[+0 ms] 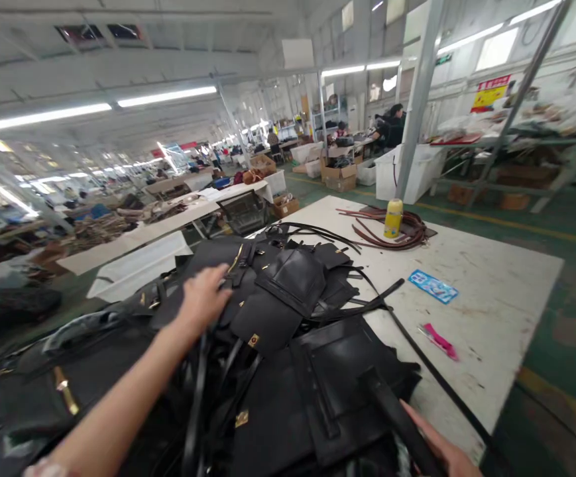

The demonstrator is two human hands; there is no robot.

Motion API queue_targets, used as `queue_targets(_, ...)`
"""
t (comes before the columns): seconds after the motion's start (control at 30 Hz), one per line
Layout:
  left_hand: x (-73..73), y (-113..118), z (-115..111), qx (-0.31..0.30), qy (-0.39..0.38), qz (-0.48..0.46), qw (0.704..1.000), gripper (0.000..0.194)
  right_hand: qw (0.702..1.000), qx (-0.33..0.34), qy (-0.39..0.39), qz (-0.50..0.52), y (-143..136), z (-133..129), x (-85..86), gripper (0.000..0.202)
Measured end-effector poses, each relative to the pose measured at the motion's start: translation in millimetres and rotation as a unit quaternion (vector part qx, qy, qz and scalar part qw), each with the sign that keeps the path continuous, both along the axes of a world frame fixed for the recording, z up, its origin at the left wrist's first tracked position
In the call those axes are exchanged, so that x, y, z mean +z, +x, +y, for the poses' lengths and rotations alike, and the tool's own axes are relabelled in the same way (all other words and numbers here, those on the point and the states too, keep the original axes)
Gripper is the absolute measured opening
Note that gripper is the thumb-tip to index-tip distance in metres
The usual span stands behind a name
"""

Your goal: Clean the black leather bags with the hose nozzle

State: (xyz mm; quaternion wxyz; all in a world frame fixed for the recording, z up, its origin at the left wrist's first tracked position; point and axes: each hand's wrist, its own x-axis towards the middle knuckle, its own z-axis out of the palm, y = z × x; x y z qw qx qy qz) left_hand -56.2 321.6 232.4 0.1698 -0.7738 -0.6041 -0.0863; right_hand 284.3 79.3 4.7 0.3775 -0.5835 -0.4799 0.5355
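Observation:
My left hand [205, 295] is stretched over a heap of black leather bag pieces, its fingers slightly bent and apart, a little blurred. It is close to a black piece with a gold zip [235, 258]; whether it touches is unclear. At the lower right, my right hand [441, 444] is closed around a black bag handle [397, 417], partly hidden behind it. This handle is by a black bag [337, 377] in front of me. Black flaps with gold lock plates [253, 340] lie in the middle of the heap.
On the white table [496, 278] lie coiled brown straps [411, 235] with a yellow bottle [393, 218], a blue packet [433, 286] and a pink-handled cutter [441, 341]. Long black straps [437, 371] trail over it. A white bin [138, 265] stands left; people sit farther back.

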Motion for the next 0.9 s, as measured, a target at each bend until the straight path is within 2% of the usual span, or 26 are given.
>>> queue_targets(0.07, -81.8, 24, -50, -0.108, -0.129, -0.014, 0.986, 0.049, 0.999, 0.024, -0.029, 0.029, 3, 2, 22.5, 0.081)
queue_targets(0.13, -149.8, 38, -105, -0.147, -0.209, -0.019, 0.967, 0.058, 0.989, 0.079, -0.100, 0.075, 6, 6, 47.3, 0.084)
queue_targets(0.2, -196.0, 40, -150, -0.153, -0.277, -0.050, 0.947, 0.069, 0.967, 0.142, -0.173, 0.119, 5, 11, 67.5, 0.085)
queue_targets(0.27, -220.8, 35, -176, -0.139, -0.287, -0.077, 0.945, 0.079, 0.948, 0.191, -0.213, 0.139, -3, 18, 77.2, 0.086)
queue_targets(0.33, -230.3, 29, -186, -0.127, -0.272, -0.093, 0.949, 0.084, 0.939, 0.221, -0.222, 0.146, -18, 28, 75.5, 0.087)
queue_targets(0.5, -230.3, 28, -185, -0.110, -0.250, -0.112, 0.955, 0.083, 0.932, 0.234, -0.216, 0.174, -50, 43, 60.5, 0.087)
queue_targets(0.7, -235.0, 32, -189, -0.095, -0.230, -0.137, 0.959, 0.086, 0.913, 0.277, -0.248, 0.165, -42, 30, 77.2, 0.087)
queue_targets(0.8, -236.6, 31, -188, -0.091, -0.223, -0.145, 0.960, 0.084, 0.931, 0.248, -0.208, 0.170, -55, 38, 69.3, 0.083)
queue_targets(0.9, -233.9, 32, -188, -0.088, -0.214, -0.143, 0.962, 0.083, 0.970, 0.164, -0.114, 0.137, -67, 51, 57.9, 0.083)
